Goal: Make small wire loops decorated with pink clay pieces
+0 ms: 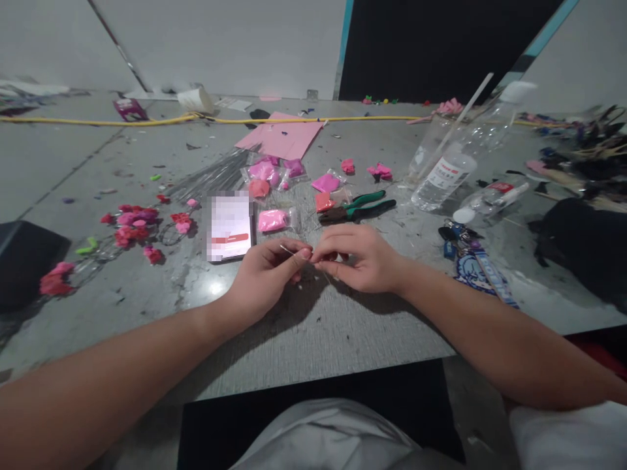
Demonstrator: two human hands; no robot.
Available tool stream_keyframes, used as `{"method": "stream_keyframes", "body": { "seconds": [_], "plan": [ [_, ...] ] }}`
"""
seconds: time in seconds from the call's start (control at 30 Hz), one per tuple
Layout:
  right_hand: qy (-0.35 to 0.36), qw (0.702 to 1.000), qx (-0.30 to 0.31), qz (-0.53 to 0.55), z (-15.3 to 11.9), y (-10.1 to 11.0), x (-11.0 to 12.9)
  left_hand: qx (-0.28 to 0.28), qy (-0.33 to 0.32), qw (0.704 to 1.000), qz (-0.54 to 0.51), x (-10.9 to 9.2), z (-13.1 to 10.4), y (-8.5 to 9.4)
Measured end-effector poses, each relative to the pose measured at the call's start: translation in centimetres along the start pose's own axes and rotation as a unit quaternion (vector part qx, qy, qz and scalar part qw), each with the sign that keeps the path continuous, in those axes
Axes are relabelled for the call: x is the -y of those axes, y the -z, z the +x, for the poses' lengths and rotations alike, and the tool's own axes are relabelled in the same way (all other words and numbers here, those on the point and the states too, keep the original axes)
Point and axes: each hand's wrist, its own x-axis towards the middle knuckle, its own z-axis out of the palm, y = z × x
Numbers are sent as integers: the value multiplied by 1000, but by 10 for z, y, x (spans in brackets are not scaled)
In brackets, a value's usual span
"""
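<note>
My left hand (267, 271) and my right hand (360, 258) meet fingertip to fingertip just above the grey table. Both are closed in a pinch on a thin wire (287, 249), whose light end pokes out above my left thumb. Another fine strand shows under my right fingers; whether it is the same piece I cannot tell. Just beyond my right hand lie green-handled pliers (360, 207). A phone (230, 227) with a lit screen is propped beyond my left hand, beside a bag of pink clay (273, 220).
Pink and red clay flowers on wires (134, 222) lie left, near a black box (29, 264). A bundle of grey wires (210, 175) and pink sheets (284, 134) are further back. Bottles (443, 179) and a keychain (477, 264) stand or lie right. A yellow cable (245, 121) crosses behind.
</note>
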Motion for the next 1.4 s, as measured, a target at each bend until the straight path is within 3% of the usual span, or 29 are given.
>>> {"method": "stream_keyframes", "body": {
  "seconds": [0.13, 0.23, 0.3, 0.4, 0.47, 0.53, 0.83, 1.03, 1.13, 1.4],
  "plan": [
    [-25, 999, -10, 32, 1, -1, -1, -26, 7, 999, -18, 5, 2, 2],
    [-83, 989, -35, 116, 1, -4, -1, -26, 8, 999, -31, 7, 3, 3],
    [-145, 963, -58, 221, 0, -7, -2, -13, 14, 999, -44, 6, 3, 3],
    [-238, 891, -63, 382, -2, -10, -5, 5, 29, 997, -75, 4, 2, 3],
    [-273, 853, -56, 442, -3, -11, -7, 17, 29, 995, -98, 2, 1, 2],
    [-280, 836, -45, 470, -3, -12, -8, 31, 22, 993, -113, 2, 0, 1],
    [-239, 835, -28, 495, -4, -19, -11, 54, -14, 987, -150, 6, -2, 3],
    [-266, 839, -70, 470, -4, -25, -10, 76, -19, 981, -177, 5, -2, 0],
    [-266, 854, -97, 436, -2, -30, -6, 53, -17, 983, -174, 5, -2, -1],
    [-265, 847, -197, 416, 1, -38, -6, 26, 42, 975, -217, 6, 3, 0]
  ]
}}
